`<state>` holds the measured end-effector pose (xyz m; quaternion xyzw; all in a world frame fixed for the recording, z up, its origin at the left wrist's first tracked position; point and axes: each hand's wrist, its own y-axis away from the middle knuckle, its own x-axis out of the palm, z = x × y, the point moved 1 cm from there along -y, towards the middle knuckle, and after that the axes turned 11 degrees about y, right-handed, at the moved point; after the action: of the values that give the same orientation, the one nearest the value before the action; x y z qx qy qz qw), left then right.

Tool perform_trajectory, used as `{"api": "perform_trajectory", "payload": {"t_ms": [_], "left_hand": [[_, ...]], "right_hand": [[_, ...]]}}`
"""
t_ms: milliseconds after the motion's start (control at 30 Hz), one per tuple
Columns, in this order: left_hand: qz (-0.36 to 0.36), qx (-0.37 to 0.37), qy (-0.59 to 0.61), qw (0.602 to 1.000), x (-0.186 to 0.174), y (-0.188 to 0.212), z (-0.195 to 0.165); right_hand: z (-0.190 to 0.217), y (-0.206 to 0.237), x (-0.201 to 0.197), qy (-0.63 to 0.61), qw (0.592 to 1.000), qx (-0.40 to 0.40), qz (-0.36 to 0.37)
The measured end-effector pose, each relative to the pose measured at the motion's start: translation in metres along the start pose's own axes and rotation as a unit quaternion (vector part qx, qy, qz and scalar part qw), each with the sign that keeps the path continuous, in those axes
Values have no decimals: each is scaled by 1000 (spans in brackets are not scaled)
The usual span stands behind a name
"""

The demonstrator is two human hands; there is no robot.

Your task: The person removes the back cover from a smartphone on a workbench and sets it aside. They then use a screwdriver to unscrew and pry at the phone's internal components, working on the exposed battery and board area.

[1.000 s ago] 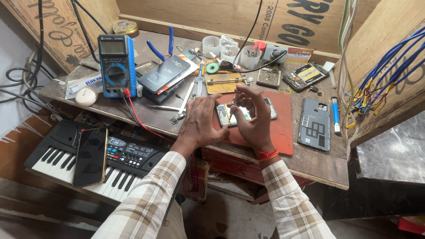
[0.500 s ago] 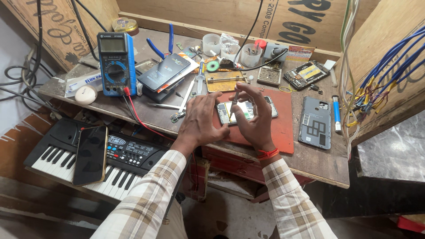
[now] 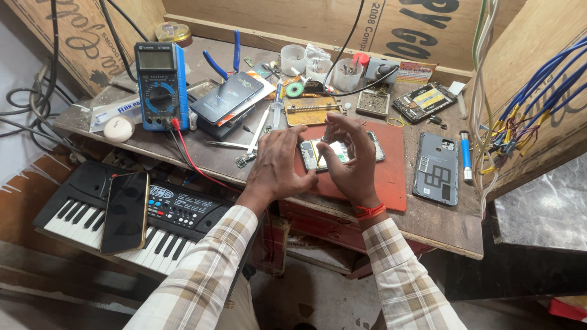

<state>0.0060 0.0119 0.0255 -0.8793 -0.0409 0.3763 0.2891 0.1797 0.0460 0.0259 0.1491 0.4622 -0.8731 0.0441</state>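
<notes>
An opened phone [image 3: 342, 151] with its back off lies on a red mat [image 3: 385, 174] at the middle of the wooden bench. My left hand [image 3: 278, 164] presses down on the phone's left end, its fingers spread over the mat's edge. Over the phone's middle, my right hand [image 3: 353, 160] pinches a thin metal tool [image 3: 326, 133] between thumb and fingers, with the tip pointing down at the board. A red thread is tied around my right wrist. Both sleeves are checked.
A blue multimeter [image 3: 160, 85] with a red lead stands at the left beside stacked phones [image 3: 229, 101]. A grey phone back cover [image 3: 435, 168] and a blue pen-like tool [image 3: 466, 156] lie to the right. A small keyboard [image 3: 183, 214] carrying a dark phone [image 3: 125, 211] sits below the bench. Wires [image 3: 526, 91] hang at the right.
My right hand has lifted from lying flat over the phone and now pinches the thin tool above it. The left hand stays on the phone's left end.
</notes>
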Motion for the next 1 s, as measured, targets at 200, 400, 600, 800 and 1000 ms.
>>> {"api": "perform_trajectory", "payload": {"t_ms": [200, 400, 600, 800, 1000], "left_hand": [[-9, 20, -13, 1000, 0, -1, 1], [7, -13, 2, 1000, 1, -1, 2], [-27, 65, -35, 997, 0, 1, 2], [-3, 71, -20, 997, 1, 3, 1], [1, 70, 0, 998, 3, 4, 3]], "right_hand": [[-1, 1, -2, -27, 1000, -6, 9], [-1, 3, 0, -93, 995, 29, 17], [-3, 3, 0, -17, 999, 31, 7], [-4, 2, 1, -32, 999, 29, -9], [0, 3, -2, -36, 998, 32, -45]]}}
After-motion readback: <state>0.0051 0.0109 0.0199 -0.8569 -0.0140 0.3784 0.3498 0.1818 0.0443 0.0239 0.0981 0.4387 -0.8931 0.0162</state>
